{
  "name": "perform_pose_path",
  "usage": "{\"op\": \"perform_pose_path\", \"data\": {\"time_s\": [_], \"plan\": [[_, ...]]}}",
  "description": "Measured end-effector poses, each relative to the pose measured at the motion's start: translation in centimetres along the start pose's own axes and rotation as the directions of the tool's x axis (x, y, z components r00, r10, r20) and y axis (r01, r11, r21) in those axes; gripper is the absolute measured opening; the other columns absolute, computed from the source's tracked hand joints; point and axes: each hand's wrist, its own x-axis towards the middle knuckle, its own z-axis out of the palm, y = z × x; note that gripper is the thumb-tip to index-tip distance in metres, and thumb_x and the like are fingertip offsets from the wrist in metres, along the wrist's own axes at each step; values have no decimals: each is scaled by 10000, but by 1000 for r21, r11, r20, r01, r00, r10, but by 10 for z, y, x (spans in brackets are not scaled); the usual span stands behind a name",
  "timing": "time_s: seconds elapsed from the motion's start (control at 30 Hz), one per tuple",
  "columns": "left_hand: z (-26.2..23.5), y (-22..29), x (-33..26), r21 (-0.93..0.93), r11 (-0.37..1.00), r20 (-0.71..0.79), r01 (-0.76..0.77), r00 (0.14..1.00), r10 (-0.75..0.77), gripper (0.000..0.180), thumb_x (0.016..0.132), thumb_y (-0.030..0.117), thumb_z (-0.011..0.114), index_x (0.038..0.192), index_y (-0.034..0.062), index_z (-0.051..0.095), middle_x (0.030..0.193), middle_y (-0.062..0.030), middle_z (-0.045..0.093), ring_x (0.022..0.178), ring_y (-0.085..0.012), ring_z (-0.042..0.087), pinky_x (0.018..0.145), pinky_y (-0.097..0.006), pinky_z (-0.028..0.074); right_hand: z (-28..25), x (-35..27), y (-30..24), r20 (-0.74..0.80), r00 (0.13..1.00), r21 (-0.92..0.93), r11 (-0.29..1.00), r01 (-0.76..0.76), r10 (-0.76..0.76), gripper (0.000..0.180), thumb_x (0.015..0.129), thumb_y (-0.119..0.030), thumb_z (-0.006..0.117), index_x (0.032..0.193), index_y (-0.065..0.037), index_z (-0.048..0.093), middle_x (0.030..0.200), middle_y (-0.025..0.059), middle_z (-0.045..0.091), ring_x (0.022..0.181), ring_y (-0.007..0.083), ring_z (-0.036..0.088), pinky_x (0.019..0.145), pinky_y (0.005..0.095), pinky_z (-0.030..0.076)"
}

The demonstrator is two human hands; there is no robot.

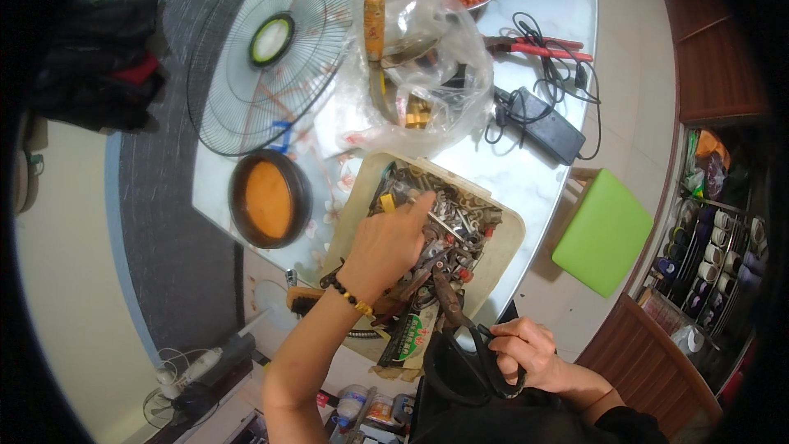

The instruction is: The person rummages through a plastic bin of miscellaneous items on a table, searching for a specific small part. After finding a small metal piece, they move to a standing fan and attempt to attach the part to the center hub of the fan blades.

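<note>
A cream plastic box (508,239) full of loose screws, bolts and small metal parts stands at the table's near side. My left hand (388,240) reaches down into it, fingers curled and pressed together among the hardware; what they pinch, if anything, is hidden. Beside its fingertips lies a slim metal rod (448,227). My right hand (526,352) grips one loop of scissors with black handles (486,366), held at the box's near edge. Their worn, rusty blades (446,289) point into the box. A green-and-black printed packet (408,337) rests beside the scissors.
Beyond the box lies a clear plastic bag (460,107) with a wooden-handled tool (374,29). A fan grille (238,74) and round dark-rimmed dish (269,199) are left. A black power adapter (542,125) and red-handled tool (546,48) lie right, above a green stool (604,232).
</note>
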Motion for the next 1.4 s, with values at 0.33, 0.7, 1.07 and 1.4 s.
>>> {"op": "perform_pose_path", "data": {"time_s": [0.33, 0.7, 1.07, 1.4], "plan": [[-1, -4, 10, 197, 980, 90, -15, 996, -3, 433, 786, 77, 540, 1215, 132, 527, 738, -110, 602, 667, -320, 611, 582, -428, 469, 0, -1, 1, 5, 1000, 4, 1000, 1, -1, 45, 715, -23, 568, 732, -11, 608, 787, 128, 623, 579, 198, 600, 448, 283, 469], [-10, -3, -5, 155, 988, 143, 10, 989, -32, 309, 787, 71, 543, 1092, 102, 583, 724, -123, 612, 652, -322, 609, 576, -431, 476, 1, -1, 0, -9, 1000, -3, 1000, 6, -6, 41, 720, -14, 568, 729, -11, 608, 786, 126, 620, 581, 199, 599, 451, 282, 469], [-56, 20, -65, 130, 991, -386, -26, 920, 74, 250, 847, 78, 544, 1086, 62, 614, 836, -86, 620, 740, -235, 600, 665, -350, 490, -2, -2, 0, 27, 1000, 10, 1000, -11, 11, 66, 714, -4, 561, 747, -6, 618, 794, 133, 616, 594, 214, 611, 477, 289, 490], [59, -111, -233, -984, 171, -177, 58, -132, -975, 485, 910, 375, 552, 1290, 83, 475, 1186, -55, 529, 1118, -208, 427, 916, -330, 353, -3, 3, 3, -52, 998, 106, 994, 39, -34, 106, 695, 49, 568, 793, 43, 607, 855, 178, 620, 644, 265, 635, 506, 320, 513]]}}
